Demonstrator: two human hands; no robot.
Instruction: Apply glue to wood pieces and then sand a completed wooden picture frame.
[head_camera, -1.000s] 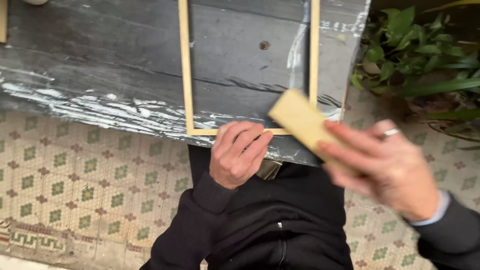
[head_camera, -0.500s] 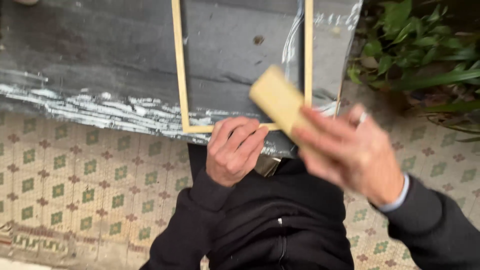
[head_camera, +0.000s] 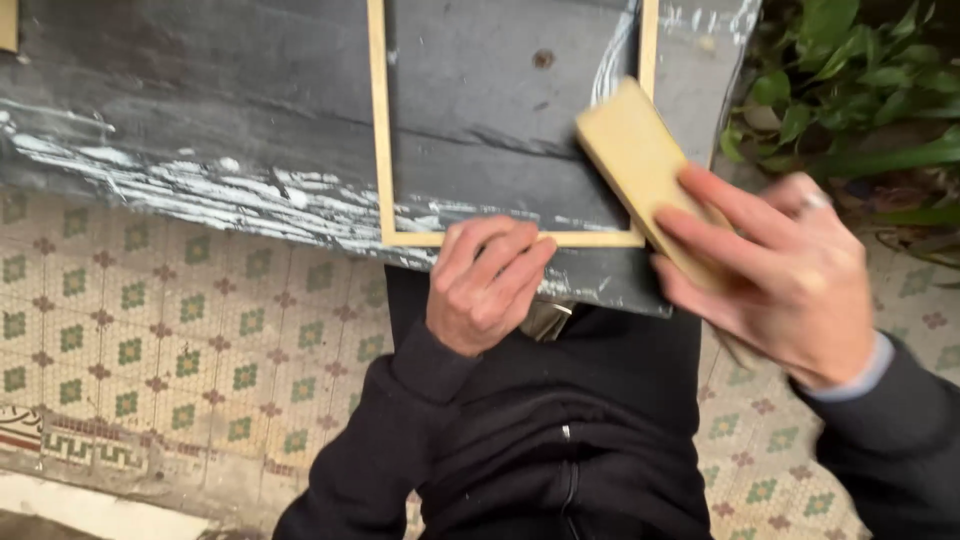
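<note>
A: Count, bench side?

B: 1 thin pale wooden rectangular frame (head_camera: 385, 150), flat on dark grey worn board (head_camera: 180, 110) w/ white paint smears along near edge. 3 sides of frame in view; top cut off by pic edge. 1 dark round spot on board inside frame. No pkgs, labels or signs visible.

A: Hands?

B: Left hand (head_camera: 485, 285) curled, fingers pressed down on bottom rail of frame at board's near edge. Right hand (head_camera: 775, 270) closed round 1 tan rectangular block (head_camera: 640, 165), smooth-faced, edges slightly blurred; ring on 1 finger. Block tilted, far end over frame's right rail. Touching rail or just above: can't tell.

A: Surrounds?

B: Patterned floor tiles (head_camera: 150, 330), cream w/ green and red motifs, below board. Green leafy plants (head_camera: 850, 90) at right, beside board end. Black zipped jacket (head_camera: 560, 440), both sleeves; light blue cuff at right wrist.
</note>
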